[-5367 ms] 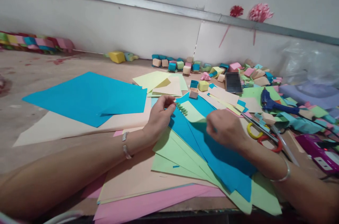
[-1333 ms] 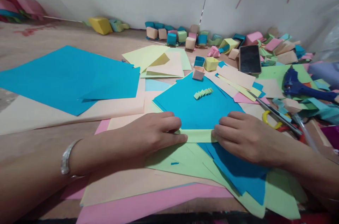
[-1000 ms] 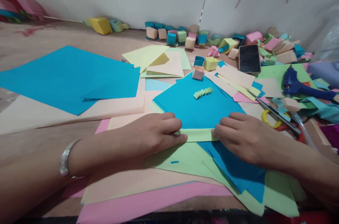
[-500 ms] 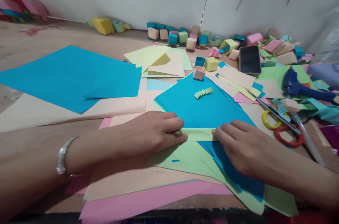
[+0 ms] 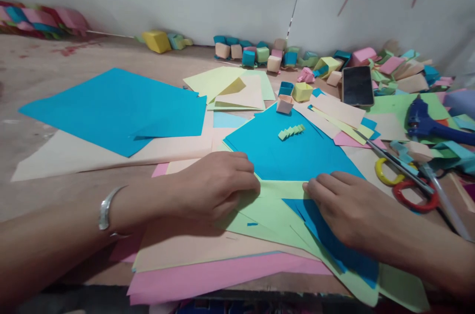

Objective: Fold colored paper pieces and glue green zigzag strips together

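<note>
A light green paper strip (image 5: 282, 189) lies level across a blue paper sheet (image 5: 293, 155). Over its left end my left hand (image 5: 226, 186) is closed, fingers curled, thumb side partly hidden. My right hand (image 5: 341, 205) pinches the strip's right end with bent fingers. Beneath both hands are layered sheets: light green paper (image 5: 267, 215), peach paper (image 5: 178, 247) and pink paper (image 5: 222, 274). A small folded green paper piece (image 5: 291, 132) rests on the blue sheet beyond the strip.
Scissors (image 5: 414, 195) with red and yellow handles, a blue glue gun (image 5: 426, 121) and a phone (image 5: 357, 85) lie on the right. Another blue sheet (image 5: 115, 111) is at left. Several small paper boxes (image 5: 273, 63) line the wall.
My left hand's fingers have curled in from lying extended along the strip. My right hand keeps its place on the strip's right end. The whole view has shifted slightly.
</note>
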The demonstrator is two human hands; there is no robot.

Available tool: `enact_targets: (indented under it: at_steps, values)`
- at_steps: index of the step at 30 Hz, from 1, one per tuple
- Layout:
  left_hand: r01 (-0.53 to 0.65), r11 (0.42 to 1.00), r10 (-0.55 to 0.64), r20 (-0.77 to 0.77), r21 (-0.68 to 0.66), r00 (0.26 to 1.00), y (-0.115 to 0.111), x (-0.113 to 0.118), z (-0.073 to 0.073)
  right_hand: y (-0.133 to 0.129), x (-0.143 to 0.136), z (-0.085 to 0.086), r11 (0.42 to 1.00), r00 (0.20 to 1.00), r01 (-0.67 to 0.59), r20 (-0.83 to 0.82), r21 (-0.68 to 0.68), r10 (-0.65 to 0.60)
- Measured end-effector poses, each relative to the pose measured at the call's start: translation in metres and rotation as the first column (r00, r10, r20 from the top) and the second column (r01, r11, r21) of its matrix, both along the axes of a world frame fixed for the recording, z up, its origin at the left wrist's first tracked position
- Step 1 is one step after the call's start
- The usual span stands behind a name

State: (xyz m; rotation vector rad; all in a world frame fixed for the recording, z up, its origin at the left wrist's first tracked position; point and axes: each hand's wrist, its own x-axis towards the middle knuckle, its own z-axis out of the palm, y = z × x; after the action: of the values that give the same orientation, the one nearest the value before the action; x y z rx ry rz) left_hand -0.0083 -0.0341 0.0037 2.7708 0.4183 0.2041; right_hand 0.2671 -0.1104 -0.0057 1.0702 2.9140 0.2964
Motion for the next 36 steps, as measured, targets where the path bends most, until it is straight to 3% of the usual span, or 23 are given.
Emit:
enact_targets:
  at_steps: [4, 10, 15, 19, 25, 32, 36]
  values:
    - [-0.084, 0.996, 0.084, -0.035, 0.002, 0.996, -0.009, 0.002, -0.001, -0.001, 0.0, -0.001, 1.0, 0.999, 0.009, -0.035, 0.009, -0.009]
    - [-0.121, 0.982, 0.124, -0.01, 0.142, 0.992, -0.014, 0.003, 0.0, -0.001, 0.0, -0.001, 1.0, 0.998, 0.02, -0.067, -0.004, -0.02]
    - [-0.002, 0.975, 0.013, -0.048, 0.222, 0.999, -0.013, 0.003, 0.003, 0.0, 0.002, -0.001, 1.0, 0.997, 0.008, -0.077, -0.023, -0.01]
    - [0.098, 0.959, -0.08, -0.078, 0.267, 0.994, -0.015, 0.002, -0.004, 0.001, 0.001, 0.0, 1.0, 0.996, 0.003, -0.084, -0.007, -0.004]
    - [0.058, 0.915, -0.049, -0.034, 0.398, 0.998, -0.026, 0.008, -0.018, -0.001, 0.004, -0.005, 1.0, 0.999, -0.019, -0.036, 0.012, 0.02]
    - [-0.049, 0.964, 0.074, -0.088, 0.262, 0.993, -0.029, 0.019, -0.018, -0.004, -0.003, -0.006, 0.992, 0.995, -0.055, 0.087, 0.117, 0.045]
    - [-0.055, 0.973, 0.084, -0.12, 0.225, 0.989, -0.029, 0.022, -0.018, -0.001, -0.018, -0.006, 0.978, 0.991, -0.07, 0.126, 0.196, 0.046]
